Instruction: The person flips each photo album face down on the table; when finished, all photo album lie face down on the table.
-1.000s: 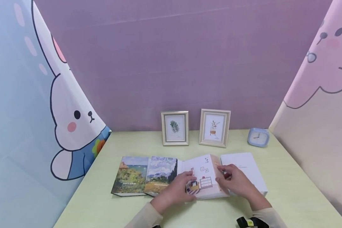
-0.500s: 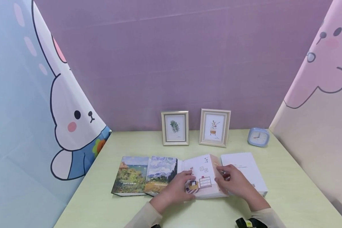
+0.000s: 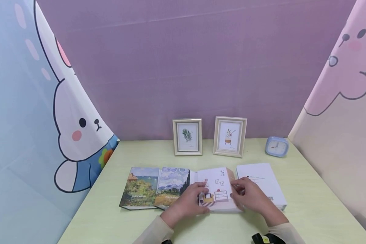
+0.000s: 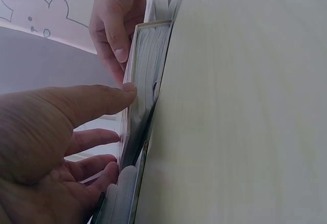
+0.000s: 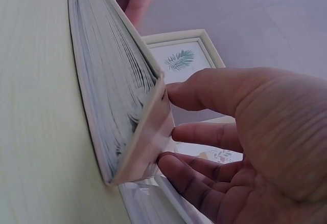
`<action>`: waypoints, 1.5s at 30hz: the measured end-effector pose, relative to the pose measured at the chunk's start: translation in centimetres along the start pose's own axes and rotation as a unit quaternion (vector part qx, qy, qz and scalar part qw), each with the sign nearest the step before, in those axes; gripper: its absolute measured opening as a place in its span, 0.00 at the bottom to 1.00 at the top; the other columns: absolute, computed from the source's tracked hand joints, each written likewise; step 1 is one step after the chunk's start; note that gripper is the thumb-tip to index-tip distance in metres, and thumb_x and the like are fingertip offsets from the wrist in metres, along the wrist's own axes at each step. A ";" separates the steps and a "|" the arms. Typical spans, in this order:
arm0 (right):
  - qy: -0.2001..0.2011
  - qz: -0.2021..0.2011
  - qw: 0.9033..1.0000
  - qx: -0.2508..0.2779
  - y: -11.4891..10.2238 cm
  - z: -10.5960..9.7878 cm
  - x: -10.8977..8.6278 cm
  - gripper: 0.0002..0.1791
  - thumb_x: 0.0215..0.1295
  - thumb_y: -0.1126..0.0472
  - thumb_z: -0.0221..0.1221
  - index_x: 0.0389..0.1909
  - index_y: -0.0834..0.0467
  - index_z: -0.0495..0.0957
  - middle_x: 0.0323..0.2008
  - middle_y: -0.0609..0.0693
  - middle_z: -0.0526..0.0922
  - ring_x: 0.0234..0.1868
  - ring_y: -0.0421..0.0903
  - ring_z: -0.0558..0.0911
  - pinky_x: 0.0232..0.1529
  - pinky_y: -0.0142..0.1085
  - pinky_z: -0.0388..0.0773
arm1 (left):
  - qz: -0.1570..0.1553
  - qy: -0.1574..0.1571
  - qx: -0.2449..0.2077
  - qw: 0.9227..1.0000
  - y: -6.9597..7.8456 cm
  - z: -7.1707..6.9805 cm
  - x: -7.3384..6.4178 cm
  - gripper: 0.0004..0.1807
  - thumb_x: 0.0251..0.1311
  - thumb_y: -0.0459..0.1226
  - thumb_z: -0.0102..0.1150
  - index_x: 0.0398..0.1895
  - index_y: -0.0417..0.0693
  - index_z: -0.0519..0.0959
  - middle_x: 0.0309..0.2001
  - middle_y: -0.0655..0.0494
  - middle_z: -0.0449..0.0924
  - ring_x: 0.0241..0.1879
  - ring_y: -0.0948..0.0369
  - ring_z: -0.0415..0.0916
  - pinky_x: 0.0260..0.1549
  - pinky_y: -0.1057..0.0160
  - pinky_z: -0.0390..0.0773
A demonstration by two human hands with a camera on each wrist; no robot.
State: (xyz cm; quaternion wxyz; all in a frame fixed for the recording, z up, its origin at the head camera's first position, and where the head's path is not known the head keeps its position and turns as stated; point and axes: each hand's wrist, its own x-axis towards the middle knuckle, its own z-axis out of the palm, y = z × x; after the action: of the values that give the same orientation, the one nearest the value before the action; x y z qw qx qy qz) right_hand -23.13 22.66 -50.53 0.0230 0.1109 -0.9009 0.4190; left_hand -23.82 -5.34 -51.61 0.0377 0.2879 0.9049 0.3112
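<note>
A thick photo album point(image 3: 219, 184) with a white cover of drawn furniture and a pinkish spine point(image 5: 153, 139) lies between my two hands. My left hand point(image 3: 187, 200) rests at its left part, thumb by the near edge and fingers spread along the cover. My right hand point(image 3: 252, 195) touches the spine with thumb and fingertips, as the right wrist view shows. Left of it lie two albums with painted covers, one with a cypress and clouds point(image 3: 172, 183) beside my left hand, one with a seaside garden point(image 3: 141, 188). Partly under my right hand is a white book point(image 3: 263, 179).
Two picture frames, one with a green leaf point(image 3: 187, 137) and one with a potted plant point(image 3: 230, 137), stand at the back of the table point(image 3: 146, 152). A blue clock point(image 3: 277, 147) is at the back right. Printed cloth walls point(image 3: 177, 78) enclose the table.
The album's right side has turned and lowered slightly, and its pink spine now shows differently in the head view. My right hand has shifted a little; the left stays in place.
</note>
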 end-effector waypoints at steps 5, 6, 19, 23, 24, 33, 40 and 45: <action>-0.004 0.004 1.000 -0.006 0.1 0.0 0.1 0.24 0.57 0.68 0.74 0.56 0.67 0.84 0.40 0.51 0.80 0.37 0.44 0.82 0.38 0.31 0.84 | 0.005 0.002 0.001 1.000 0.1 0.0 -0.1 0.38 0.46 0.41 0.85 0.63 0.44 0.81 0.73 0.50 0.71 0.71 0.47 0.68 0.72 0.50 0.68; -0.003 0.004 1.000 -0.008 0.2 0.0 0.1 0.24 0.57 0.68 0.74 0.56 0.67 0.84 0.40 0.50 0.80 0.37 0.44 0.82 0.38 0.32 0.84 | 0.003 0.001 0.001 1.000 0.1 -0.1 -0.1 0.38 0.46 0.41 0.85 0.64 0.44 0.81 0.73 0.50 0.71 0.71 0.48 0.68 0.72 0.50 0.67; 0.002 0.008 1.000 -0.008 0.2 -0.1 0.2 0.25 0.58 0.67 0.74 0.57 0.65 0.84 0.41 0.51 0.81 0.37 0.44 0.82 0.38 0.32 0.84 | -0.002 -0.001 -0.058 0.998 0.1 -0.6 -0.3 0.36 0.53 0.43 0.81 0.67 0.47 0.80 0.73 0.50 0.70 0.68 0.48 0.72 0.69 0.47 0.71; 0.015 -0.006 1.000 -0.012 0.0 -0.2 0.4 0.24 0.59 0.66 0.74 0.57 0.63 0.83 0.47 0.54 0.82 0.40 0.45 0.84 0.39 0.33 0.84 | 0.009 0.003 -0.115 0.993 -0.1 -1.4 -0.6 0.32 0.60 0.44 0.76 0.67 0.46 0.79 0.72 0.49 0.72 0.68 0.48 0.73 0.68 0.46 0.73; 0.019 -0.011 1.000 -0.014 -0.1 -0.2 0.5 0.24 0.59 0.65 0.75 0.57 0.63 0.84 0.48 0.55 0.82 0.40 0.46 0.84 0.39 0.34 0.85 | 0.009 0.003 -0.131 0.991 -0.2 -1.6 -0.7 0.31 0.62 0.44 0.75 0.67 0.46 0.79 0.71 0.50 0.72 0.68 0.49 0.72 0.68 0.47 0.72; 0.012 -0.028 0.999 -0.018 -1.6 -0.9 0.7 0.22 0.62 0.61 0.74 0.56 0.61 0.83 0.49 0.53 0.81 0.41 0.46 0.84 0.40 0.36 0.85 | -0.026 0.005 -0.186 0.982 -1.7 -3.9 -1.9 0.26 0.73 0.44 0.64 0.71 0.51 0.75 0.71 0.53 0.72 0.68 0.40 0.71 0.67 0.40 0.73; 0.006 -0.035 0.999 -0.004 -2.5 -0.5 1.4 0.22 0.62 0.64 0.73 0.57 0.61 0.84 0.51 0.55 0.81 0.48 0.52 0.84 0.47 0.42 0.86 | -0.029 0.043 -0.176 0.983 -3.3 -5.2 -2.6 0.26 0.72 0.44 0.65 0.70 0.49 0.76 0.69 0.48 0.74 0.65 0.39 0.74 0.62 0.41 0.78; 0.000 -0.028 1.000 -0.002 -3.2 0.0 1.9 0.21 0.62 0.64 0.73 0.57 0.58 0.84 0.53 0.53 0.81 0.50 0.53 0.83 0.51 0.46 0.85 | -0.023 0.072 -0.158 0.984 -4.7 -6.3 -3.3 0.25 0.73 0.43 0.64 0.70 0.46 0.76 0.67 0.47 0.76 0.63 0.42 0.76 0.61 0.43 0.79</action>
State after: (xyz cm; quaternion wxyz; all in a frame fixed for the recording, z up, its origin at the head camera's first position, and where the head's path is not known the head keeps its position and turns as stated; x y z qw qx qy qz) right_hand -24.25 20.30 -47.91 0.0352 0.1360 -0.8984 0.4160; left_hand -24.99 -13.60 -49.68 0.0242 0.2343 0.8510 0.4695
